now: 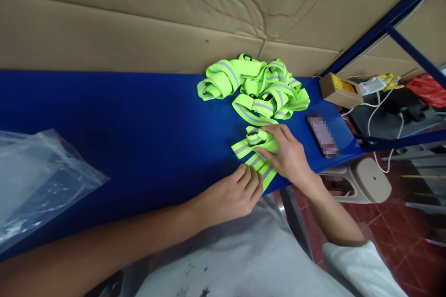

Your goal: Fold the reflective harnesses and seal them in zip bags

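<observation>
Head view, from the left: a clear plastic bag [42, 181] lies crumpled on the blue tabletop [139, 125], well apart from the work. Next comes the left hand [232, 195], fingers pressed together and flat, fingertips bearing down on the near end of a neon-yellow reflective strap [256, 155]. The right hand [287, 155] lies just beside it, palm down, fingers close together, covering the strap's upper folds and pinching a doubled-over part under the index finger. The strap sits at the tabletop's near edge, partly folded. Its long axis runs on a diagonal, from the near end under the left fingertips up and away toward the pile of straps [256, 86] behind it. Farther right a phone [323, 135] lies flat, then a small cardboard box [339, 90] with white cables [379, 102] trailing off the end.

As a judgement, the strap's near end overhangs the edge, so if either hand eases its pressure the springy folds could open or the strap could slip off toward the lap.
</observation>
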The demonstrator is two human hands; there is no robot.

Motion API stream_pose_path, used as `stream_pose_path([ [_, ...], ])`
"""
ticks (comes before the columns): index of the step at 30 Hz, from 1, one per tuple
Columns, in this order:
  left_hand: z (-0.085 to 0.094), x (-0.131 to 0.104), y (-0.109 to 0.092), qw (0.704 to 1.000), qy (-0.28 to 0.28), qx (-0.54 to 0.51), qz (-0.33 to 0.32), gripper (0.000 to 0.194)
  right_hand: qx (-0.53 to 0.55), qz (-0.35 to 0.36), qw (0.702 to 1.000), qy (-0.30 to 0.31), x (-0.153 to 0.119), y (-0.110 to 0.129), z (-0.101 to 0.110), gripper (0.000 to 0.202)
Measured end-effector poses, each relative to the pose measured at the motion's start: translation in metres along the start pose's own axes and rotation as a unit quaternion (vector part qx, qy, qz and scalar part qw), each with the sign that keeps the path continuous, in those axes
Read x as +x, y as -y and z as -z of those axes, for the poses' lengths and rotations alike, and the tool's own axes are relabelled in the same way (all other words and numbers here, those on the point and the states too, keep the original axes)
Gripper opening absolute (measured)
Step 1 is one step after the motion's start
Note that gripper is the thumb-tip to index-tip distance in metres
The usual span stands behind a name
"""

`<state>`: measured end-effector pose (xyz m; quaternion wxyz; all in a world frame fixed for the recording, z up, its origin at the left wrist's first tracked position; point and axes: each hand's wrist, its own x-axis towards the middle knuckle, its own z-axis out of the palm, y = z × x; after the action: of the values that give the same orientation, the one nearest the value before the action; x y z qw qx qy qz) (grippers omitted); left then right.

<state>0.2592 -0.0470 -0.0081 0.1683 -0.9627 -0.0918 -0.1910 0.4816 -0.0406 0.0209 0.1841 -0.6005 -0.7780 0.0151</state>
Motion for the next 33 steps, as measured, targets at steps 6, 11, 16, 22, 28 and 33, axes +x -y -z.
stream_pose_path([
  [6, -0.004, 0.006, 0.01, 0.995, 0.027, 0.004, 0.098, 0.033, -0.185, 0.151, 0.971, -0.008, 0.008, 0.02, -0.016, 0.036],
  [11, -0.015, 0.004, 0.013, 0.982, 0.042, -0.052, 0.176, 0.035, -0.204, 0.163, 0.965, -0.038, 0.016, 0.02, -0.022, 0.036],
  [16, -0.018, 0.001, 0.009, 0.988, 0.024, -0.039, 0.151, 0.032, -0.057, 0.129, 0.99, 0.002, 0.012, 0.03, -0.018, 0.035],
  [22, -0.017, 0.001, 0.006, 0.993, 0.026, -0.02, 0.117, 0.023, 0.16, 0.052, 0.986, 0.021, 0.008, 0.034, -0.013, 0.032],
  [28, -0.013, 0.003, 0.011, 0.996, 0.015, 0.024, 0.089, 0.03, 0.099, -0.004, 0.994, 0.038, 0.019, 0.011, -0.01, 0.069],
  [33, -0.01, 0.001, 0.018, 0.997, -0.032, 0.047, 0.057, 0.021, 0.198, 0.023, 0.976, 0.089, 0.022, -0.001, -0.022, 0.06],
])
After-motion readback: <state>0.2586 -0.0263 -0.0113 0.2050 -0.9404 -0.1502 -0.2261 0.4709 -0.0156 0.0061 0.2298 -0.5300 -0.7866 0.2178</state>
